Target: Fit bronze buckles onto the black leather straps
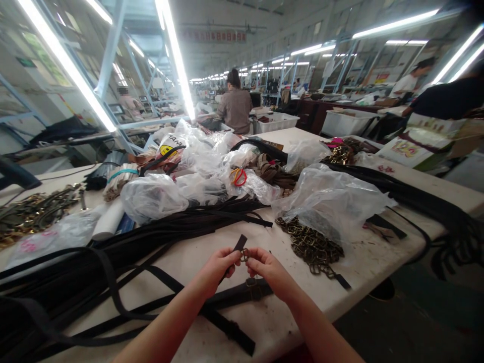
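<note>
Near the table's front, my left hand (221,264) pinches a short black strap (240,243), whose end sticks up above the fingers. My right hand (261,263) grips a small brass buckle (244,255) between thumb and fingers, right against the strap; whether the strap passes through it cannot be made out. Beneath the hands lies a dark strap with a buckle (253,288). A black strap end (234,333) rests on the table below. To the right is a pile of brass buckles (315,247), partly under a clear plastic bag (328,196).
Long black straps (75,272) cover the left of the table (264,322). Plastic bags (155,196) and strap bundles fill its middle. More black straps (416,201) hang over the right edge. A person (235,106) is beyond the table; others are farther off.
</note>
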A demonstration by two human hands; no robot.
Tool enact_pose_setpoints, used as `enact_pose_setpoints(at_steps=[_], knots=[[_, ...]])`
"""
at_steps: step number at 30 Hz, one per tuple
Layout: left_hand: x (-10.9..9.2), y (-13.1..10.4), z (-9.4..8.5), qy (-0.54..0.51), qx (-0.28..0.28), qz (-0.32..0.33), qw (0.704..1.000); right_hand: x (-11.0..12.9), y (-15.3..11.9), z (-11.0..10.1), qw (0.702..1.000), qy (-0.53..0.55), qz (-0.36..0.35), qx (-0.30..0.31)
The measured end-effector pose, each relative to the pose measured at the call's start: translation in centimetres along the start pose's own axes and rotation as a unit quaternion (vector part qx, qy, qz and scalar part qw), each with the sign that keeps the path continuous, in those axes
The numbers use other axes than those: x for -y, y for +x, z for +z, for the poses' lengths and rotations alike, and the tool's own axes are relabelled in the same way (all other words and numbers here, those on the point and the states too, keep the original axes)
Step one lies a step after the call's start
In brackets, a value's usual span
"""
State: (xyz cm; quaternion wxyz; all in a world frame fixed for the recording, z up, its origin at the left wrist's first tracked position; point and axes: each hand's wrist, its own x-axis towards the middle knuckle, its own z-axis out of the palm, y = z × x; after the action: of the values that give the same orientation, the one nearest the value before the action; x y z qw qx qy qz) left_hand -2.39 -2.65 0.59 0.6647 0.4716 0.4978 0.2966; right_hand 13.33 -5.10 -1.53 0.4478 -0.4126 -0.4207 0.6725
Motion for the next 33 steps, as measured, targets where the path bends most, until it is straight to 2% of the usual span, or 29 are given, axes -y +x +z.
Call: enact_pose_setpoints(at_steps=[4,7,10,13,16,18,21,24,27,30,33], knots=[[0.0,-0.2,0.1,0.018,0.02,-0.004,1.0,0.3,0.1,-0.2,1.0,-0.004,-0.004,-0.011],[-0.4,-0.5,0.4,0.051,0.037,-0.008,0.998,0.6,0.4,-0.3,1.0,-0.024,-0.017,0.003],[-0.7,-0.6,0.7,0.072,0.031,-0.01,0.997,0.7,0.7,-0.4,0.998,-0.052,-0.028,0.014],[-0.7,-0.7,0.8,0.07,0.015,0.0,0.997,0.3,0.8,-0.1,0.998,-0.051,-0.033,-0.013],[-0.6,-0.6,0.8,0.065,0.007,0.013,0.998,-0.4,0.9,0.5,0.998,-0.004,-0.034,-0.059],[-0.5,-0.6,0.7,0.069,-0.001,0.017,0.998,-0.7,0.8,0.8,0.997,0.024,-0.029,-0.067],[-0.2,-0.3,0.5,0.092,-0.008,0.012,0.996,-0.7,0.7,0.7,0.998,-0.01,-0.034,-0.052],[0.1,0.1,0.3,0.145,0.012,0.006,0.989,0.0,0.5,0.2,0.993,-0.091,-0.076,-0.026],[-0.1,0.1,0.3,0.152,0.018,0.025,0.988,0.7,0.4,-0.4,0.989,-0.118,-0.091,0.003],[-0.4,0.0,0.3,0.11,-0.025,0.042,0.993,0.8,0.6,-0.7,0.995,-0.052,-0.074,-0.05],[0.0,0.3,0.4,0.101,-0.051,0.039,0.993,0.4,1.0,-0.6,0.984,0.116,-0.033,-0.135]])
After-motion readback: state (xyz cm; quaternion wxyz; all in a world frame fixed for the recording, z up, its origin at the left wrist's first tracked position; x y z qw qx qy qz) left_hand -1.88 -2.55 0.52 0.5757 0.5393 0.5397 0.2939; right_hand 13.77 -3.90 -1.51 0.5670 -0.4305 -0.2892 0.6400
